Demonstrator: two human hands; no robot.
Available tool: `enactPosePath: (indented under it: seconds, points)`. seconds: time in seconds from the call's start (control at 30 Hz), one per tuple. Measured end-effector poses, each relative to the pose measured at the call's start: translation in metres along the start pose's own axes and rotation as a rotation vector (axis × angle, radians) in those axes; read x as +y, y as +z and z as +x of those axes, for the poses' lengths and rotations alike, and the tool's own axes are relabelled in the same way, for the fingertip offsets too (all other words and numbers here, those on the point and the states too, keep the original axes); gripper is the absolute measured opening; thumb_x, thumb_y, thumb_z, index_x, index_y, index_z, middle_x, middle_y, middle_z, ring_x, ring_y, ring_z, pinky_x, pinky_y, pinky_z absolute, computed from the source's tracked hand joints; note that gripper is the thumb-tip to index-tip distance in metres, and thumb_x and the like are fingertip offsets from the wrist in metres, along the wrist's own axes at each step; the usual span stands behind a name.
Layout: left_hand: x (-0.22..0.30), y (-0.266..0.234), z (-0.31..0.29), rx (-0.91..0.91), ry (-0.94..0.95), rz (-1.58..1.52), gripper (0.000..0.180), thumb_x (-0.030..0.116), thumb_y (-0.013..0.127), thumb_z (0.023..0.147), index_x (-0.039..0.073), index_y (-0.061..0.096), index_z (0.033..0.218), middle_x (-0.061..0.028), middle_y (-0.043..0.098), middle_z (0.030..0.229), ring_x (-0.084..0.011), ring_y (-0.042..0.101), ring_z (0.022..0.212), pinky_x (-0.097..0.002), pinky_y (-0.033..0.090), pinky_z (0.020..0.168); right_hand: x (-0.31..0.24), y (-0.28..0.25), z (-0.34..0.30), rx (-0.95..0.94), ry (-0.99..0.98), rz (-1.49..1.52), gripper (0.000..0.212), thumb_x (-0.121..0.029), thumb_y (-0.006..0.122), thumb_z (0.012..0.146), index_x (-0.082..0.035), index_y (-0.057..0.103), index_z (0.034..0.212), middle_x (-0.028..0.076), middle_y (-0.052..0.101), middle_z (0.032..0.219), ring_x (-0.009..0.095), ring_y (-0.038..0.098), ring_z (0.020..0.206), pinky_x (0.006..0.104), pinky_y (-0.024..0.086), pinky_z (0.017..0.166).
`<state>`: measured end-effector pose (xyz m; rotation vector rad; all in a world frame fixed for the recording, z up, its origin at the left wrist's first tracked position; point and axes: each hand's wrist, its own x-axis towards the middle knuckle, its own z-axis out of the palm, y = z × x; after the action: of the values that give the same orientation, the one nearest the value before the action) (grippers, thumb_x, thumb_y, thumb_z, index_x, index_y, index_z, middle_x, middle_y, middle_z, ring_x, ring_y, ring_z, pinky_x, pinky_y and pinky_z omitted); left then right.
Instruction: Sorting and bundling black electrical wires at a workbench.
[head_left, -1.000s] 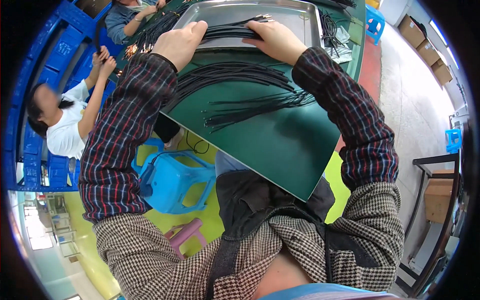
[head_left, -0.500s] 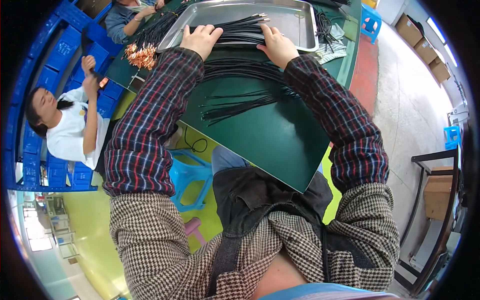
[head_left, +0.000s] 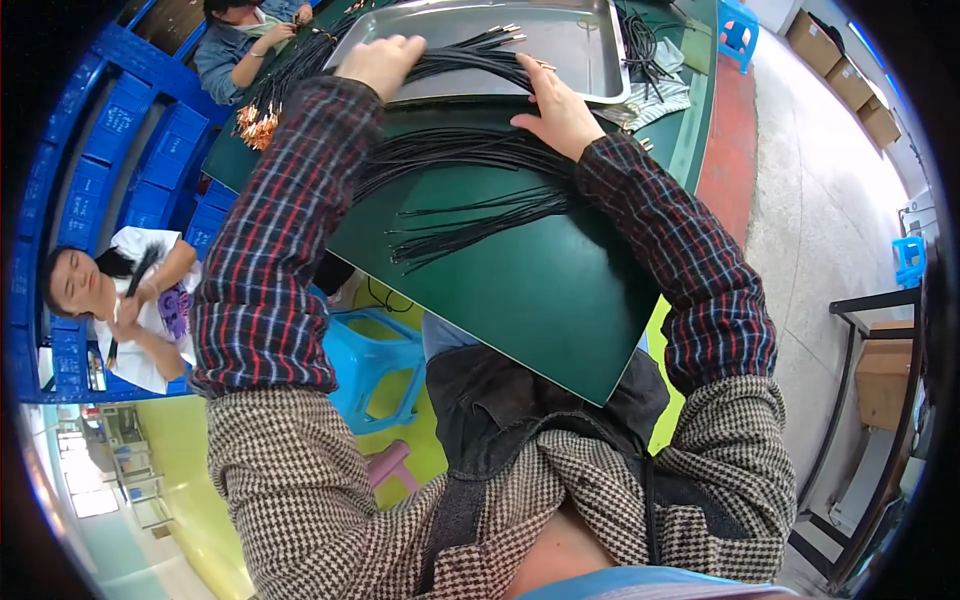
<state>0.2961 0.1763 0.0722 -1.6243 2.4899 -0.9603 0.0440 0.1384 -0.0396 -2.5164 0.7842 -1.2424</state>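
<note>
A bundle of thin black cables (head_left: pixel 465 62) with gold-coloured metal tips spans the space between my two hands, over the near part of a metal tray (head_left: pixel 572 70). My left hand (head_left: pixel 382 66) is closed around the bundle's left part. At its right part, my right hand (head_left: pixel 562 112) has its fingers bent over the cables, with the thumb lower down; its palm side is hidden. Nearer to me, a curved bundle of black cables (head_left: pixel 450 145) lies on the green table (head_left: pixel 500 290). A smaller bundle with thin ends (head_left: pixel 480 225) rests in front of it.
Cables with copper-coloured ends (head_left: pixel 258 128) lie left of the tray. A cloth (head_left: pixel 660 100) and more black cables (head_left: pixel 640 45) are at its right. One co-worker (head_left: pixel 245 50) sits at the far left; another (head_left: pixel 130 300) holds dark strands by blue bins (head_left: pixel 115 115). A blue stool (head_left: pixel 375 365) stands below.
My left hand has moved left and slightly up with the cables, and the bundle arches more. My right hand has shifted slightly down. The white-shirted co-worker's hands have lowered.
</note>
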Motion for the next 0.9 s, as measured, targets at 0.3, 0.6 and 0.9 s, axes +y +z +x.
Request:
enactPosePath:
  seconds: [0.3, 0.6, 0.9]
  points:
    - [-0.007, -0.081, -0.033, -0.288, -0.113, -0.467, 0.017, 0.014, 0.048, 0.086, 0.007, 0.042, 0.1, -0.0127, 0.056, 0.075, -0.0257, 0.058, 0.064, -0.0352, 0.048, 0.057, -0.043, -0.032, 0.026, 0.416, 0.29, 1.116, 0.056, -0.017, 0.06, 0.083, -0.004, 0.032, 0.13, 0.012, 0.053, 0.114, 0.019, 0.055, 0.097, 0.0314, 0.046, 0.079]
    - [0.123, -0.127, -0.143, -0.741, -0.617, -2.212, 0.025, 0.019, 0.046, 0.092, 0.004, 0.042, 0.111, -0.0003, 0.042, 0.076, -0.0069, 0.04, 0.057, -0.0208, 0.038, 0.047, -0.135, -0.025, -0.033, 0.156, 0.444, 1.557, 0.028, -0.016, 0.047, 0.091, -0.004, 0.046, 0.117, 0.009, 0.059, 0.104, 0.018, 0.057, 0.095, 0.0277, 0.047, 0.079]
    - [0.157, -0.12, -0.185, -0.783, -0.689, -2.509, 0.021, 0.02, 0.041, 0.094, 0.006, 0.043, 0.11, 0.0012, 0.037, 0.074, -0.0058, 0.031, 0.055, -0.0194, 0.028, 0.046, -0.176, -0.026, -0.076, -0.022, 0.26, 1.056, 0.034, -0.02, 0.041, 0.092, 0.002, 0.047, 0.117, 0.01, 0.059, 0.105, 0.014, 0.054, 0.098, 0.0241, 0.042, 0.083]
